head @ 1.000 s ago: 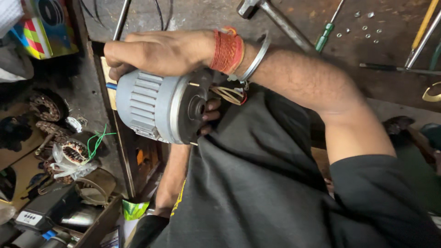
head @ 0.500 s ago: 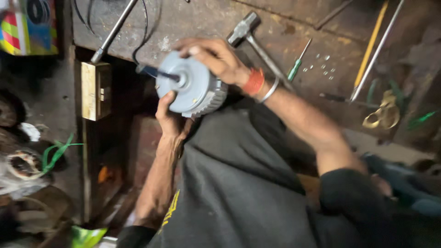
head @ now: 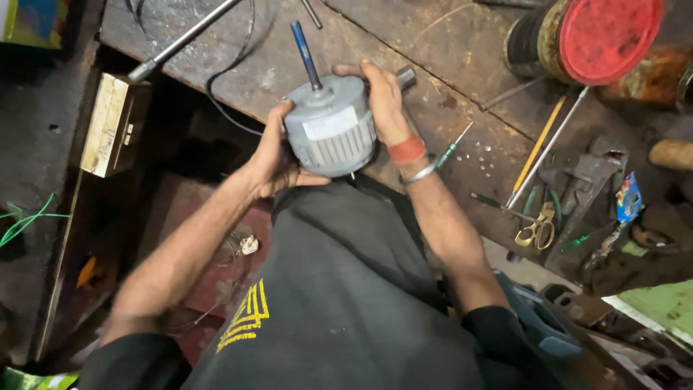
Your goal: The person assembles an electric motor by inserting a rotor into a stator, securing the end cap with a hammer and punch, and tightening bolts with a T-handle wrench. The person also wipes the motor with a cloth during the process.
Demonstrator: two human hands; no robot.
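Grey electric motor point(head: 330, 128), round ribbed housing w/ pale label on its side, held up in front of the person's chest, over the near edge of the dark workbench point(head: 462, 65). Shaft point(head: 305, 55) sticks up and away, blue-dark, tilted slightly left. Left hand point(head: 276, 153) cups the motor's left and under side, fingers wrapped beneath so fingertips hidden; clamped on housing. Right hand point(head: 385, 101) grips the right side, fingers curled over the top rear edge, thumb side hidden behind the housing; also closed on it. Red band point(head: 406, 151) and metal bangle point(head: 419, 172) on right wrist. Motor's underside and any wiring not visible. Small metal cylinder point(head: 406, 76) just behind the right fingers, partly covered, can't tell what it is. Black cable point(head: 229, 72) loops on bench to the left of motor, upper end cut off by frame. Long metal rod point(head: 182, 40) lies diagonal upper left. Pale yellowish box point(head: 108, 124) at bench's left edge. Right of the hands: green-handled screwdriver point(head: 452, 146), yellow pencil-like stick point(head: 538, 144), thin metal rod point(head: 550, 148), scissors point(head: 535, 230) w/ yellowish handles, near each other. Red-lidded can point(head: 606, 36) top right, partly cut off. Far right tool clutter dark, hard to ID. Person's grey shirt point(head: 339, 289) fills lower centre, yellow print on it.
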